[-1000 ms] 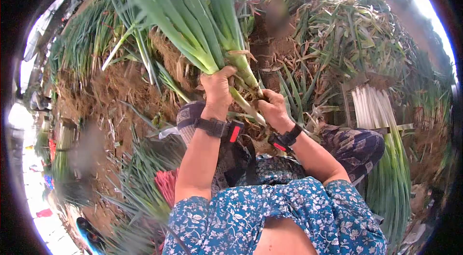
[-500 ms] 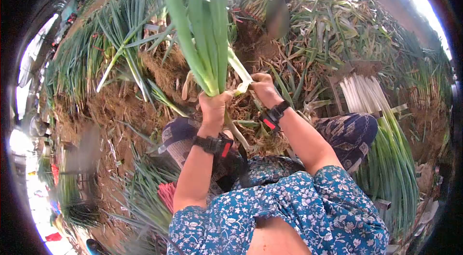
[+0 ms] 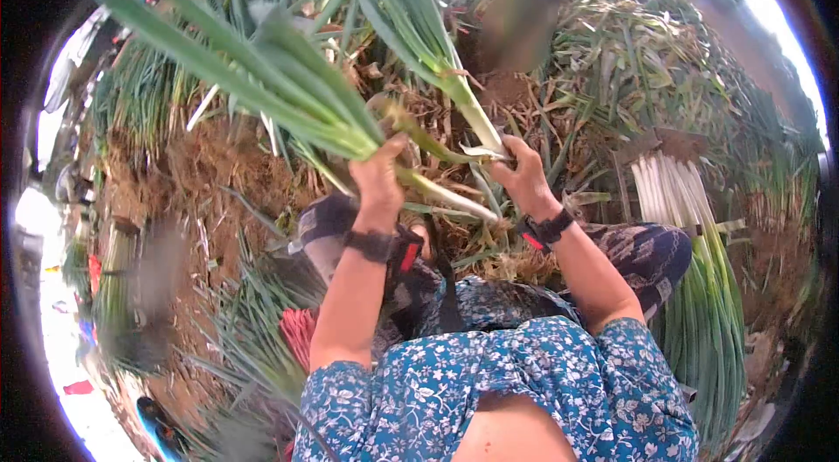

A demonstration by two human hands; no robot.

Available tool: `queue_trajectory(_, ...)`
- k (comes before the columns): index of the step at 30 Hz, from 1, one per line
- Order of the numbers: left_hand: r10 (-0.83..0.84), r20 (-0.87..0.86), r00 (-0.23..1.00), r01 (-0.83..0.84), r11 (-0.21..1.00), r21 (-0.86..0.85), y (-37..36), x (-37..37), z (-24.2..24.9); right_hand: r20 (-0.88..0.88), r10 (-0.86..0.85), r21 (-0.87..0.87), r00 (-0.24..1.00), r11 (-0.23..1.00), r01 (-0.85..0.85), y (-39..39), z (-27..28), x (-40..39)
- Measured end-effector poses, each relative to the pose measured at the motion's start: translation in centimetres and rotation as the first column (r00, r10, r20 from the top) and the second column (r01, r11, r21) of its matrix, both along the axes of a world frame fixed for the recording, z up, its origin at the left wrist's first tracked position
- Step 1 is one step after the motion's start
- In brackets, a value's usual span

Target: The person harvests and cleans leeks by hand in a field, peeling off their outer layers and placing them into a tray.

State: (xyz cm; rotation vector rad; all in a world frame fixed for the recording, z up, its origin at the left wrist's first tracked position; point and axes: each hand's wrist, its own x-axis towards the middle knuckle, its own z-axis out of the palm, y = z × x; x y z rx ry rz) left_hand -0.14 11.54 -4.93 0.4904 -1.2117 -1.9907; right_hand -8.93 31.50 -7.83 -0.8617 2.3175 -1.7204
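Observation:
My left hand [image 3: 379,182] is closed round a green onion [image 3: 336,125], whose leaves fan to the upper left and whose pale root end points to the lower right. My right hand [image 3: 526,175] grips a second green onion [image 3: 468,104] near its white base, its leaves pointing up. A loose yellowish outer leaf [image 3: 424,138] stretches between the two hands.
Cleaned white-stemmed onions [image 3: 669,187] lie in a bundle at my right. Unpeeled onions [image 3: 153,108] are heaped at the upper left, with leaf waste [image 3: 612,77] at the upper right. Pink ties [image 3: 298,331] lie by my left arm.
The onion in my left hand has swung from upright to leaning left. My right hand has moved right and down with its onion, and the hands are farther apart.

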Motion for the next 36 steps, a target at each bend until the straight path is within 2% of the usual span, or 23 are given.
queue_trajectory(2, -0.177, -0.037, 0.984, 0.178, 0.983, 0.036, 0.0, -1.1, -0.3, 0.089, 0.045, 0.035, 0.995, 0.998, -0.048, -0.7, 0.9, 2.3)
queue_trajectory(3, -0.229, -0.089, 0.969, 0.236, 0.969, 0.072, 0.1, -1.4, -0.3, 0.045, 0.046, 0.055, 0.998, 0.997, -0.049, -1.0, 0.5, 3.1)
queue_trajectory(4, -0.19, -0.102, 0.976, 0.206, 0.964, 0.169, 0.4, -2.0, -0.4, 0.002, 0.047, 0.077, 0.999, 0.996, -0.047, -1.4, 0.1, 3.8)
queue_trajectory(5, -0.219, -0.109, 0.969, 0.239, 0.947, 0.217, 0.4, -1.9, -0.3, -0.166, 0.049, 0.023, 0.985, 0.999, -0.046, -1.7, -0.3, 4.6)
queue_trajectory(8, -0.329, -0.151, 0.932, 0.358, 0.901, 0.244, 0.2, -1.4, 0.3, -0.042, 0.272, 0.228, 0.961, 0.94, -0.256, -1.1, 1.1, 3.0)
queue_trajectory(10, -0.383, -0.168, 0.908, 0.414, 0.881, 0.228, 0.1, -0.8, 0.6, 0.072, 0.394, 0.234, 0.917, 0.887, -0.399, -0.9, 2.3, 1.0)
queue_trajectory(11, -0.399, -0.173, 0.9, 0.431, 0.874, 0.224, 0.3, -0.7, 0.8, 0.017, 0.464, 0.129, 0.886, 0.877, -0.462, -1.3, 3.4, 0.3)
queue_trajectory(12, -0.414, -0.181, 0.892, 0.447, 0.866, 0.222, 0.4, -0.7, 0.9, -0.15, 0.445, 0.201, 0.883, 0.888, -0.414, -2.0, 2.6, -1.7)
queue_trajectory(13, -0.44, -0.182, 0.879, 0.472, 0.859, 0.2, 0.3, -0.5, 0.6, -0.106, 0.337, 0.158, 0.936, 0.935, -0.319, -2.6, 3.3, -2.5)
queue_trajectory(14, -0.441, -0.186, 0.878, 0.476, 0.844, 0.247, 0.4, -0.4, 0.3, -0.084, 0.313, 0.187, 0.946, 0.937, -0.294, -3.4, 5.5, -3.1)
queue_trajectory(16, -0.441, -0.192, 0.877, 0.481, 0.813, 0.329, 0.1, -0.3, -0.3, -0.28, 0.342, 0.115, 0.897, 0.94, -0.323, -5.5, 5.7, -5.2)
queue_trajectory(19, -0.464, -0.256, 0.848, 0.524, 0.806, 0.275, 0.3, -0.3, 0.1, 0.088, 0.584, 0.185, 0.807, 0.786, -0.59, -6.8, 7.5, -5.9)
queue_trajectory(22, -0.459, -0.271, 0.846, 0.523, 0.814, 0.254, 0.6, 0.0, 0.7, -0.021, 0.26, 0.115, 0.965, 0.96, -0.256, -5.9, 9.5, -6.7)
queue_trajectory(23, -0.457, -0.267, 0.848, 0.519, 0.818, 0.248, 0.6, 0.1, 0.7, -0.26, 0.219, -0.12, 0.941, 0.959, -0.256, -5.5, 8.7, -8.8)
queue_trajectory(25, -0.449, -0.228, 0.864, 0.501, 0.813, 0.296, 0.3, 0.1, 0.2, -0.329, -0.02, -0.357, 0.944, 0.928, -0.104, -2.9, 8.2, -11.6)
queue_trajectory(26, -0.446, -0.212, 0.869, 0.494, 0.81, 0.317, 0.2, 0.0, 0.1, -0.189, -0.16, -0.34, 0.969, 0.936, 0.089, -1.3, 8.6, -12.3)
queue_trajectory(27, -0.424, -0.176, 0.888, 0.459, 0.822, 0.336, 0.4, 0.3, 0.8, -0.243, -0.203, -0.113, 0.948, 0.977, 0.18, -0.1, 8.2, -12.9)
queue_trajectory(28, -0.416, -0.19, 0.889, 0.457, 0.826, 0.329, 0.4, 0.2, 0.7, -0.307, -0.228, 0.115, 0.924, 0.955, 0.274, 0.7, 7.2, -13.3)
queue_trajectory(30, -0.407, -0.211, 0.889, 0.456, 0.833, 0.314, 0.3, -0.3, 0.2, -0.631, -0.139, 0.289, 0.763, 0.871, 0.397, 1.6, 2.0, -13.4)
queue_trajectory(32, -0.407, -0.187, 0.894, 0.448, 0.833, 0.326, 0.5, -0.5, 0.8, -0.251, 0.013, 0.501, 0.968, 0.857, 0.118, 0.3, 4.5, -6.5)
queue_trajectory(33, -0.413, -0.168, 0.895, 0.445, 0.831, 0.333, 0.6, -0.5, 0.9, 0.029, 0.079, 0.422, 0.996, 0.903, -0.084, -0.6, 5.5, -3.4)
queue_trajectory(35, -0.406, -0.131, 0.905, 0.425, 0.838, 0.343, 0.4, -0.7, 0.1, -0.084, 0.258, 0.351, 0.962, 0.911, -0.214, -2.1, 5.0, 0.6)
queue_trajectory(36, -0.403, -0.116, 0.908, 0.418, 0.841, 0.343, 0.4, -1.0, -0.2, -0.284, 0.284, 0.423, 0.916, 0.895, -0.146, -2.8, 4.6, 1.6)
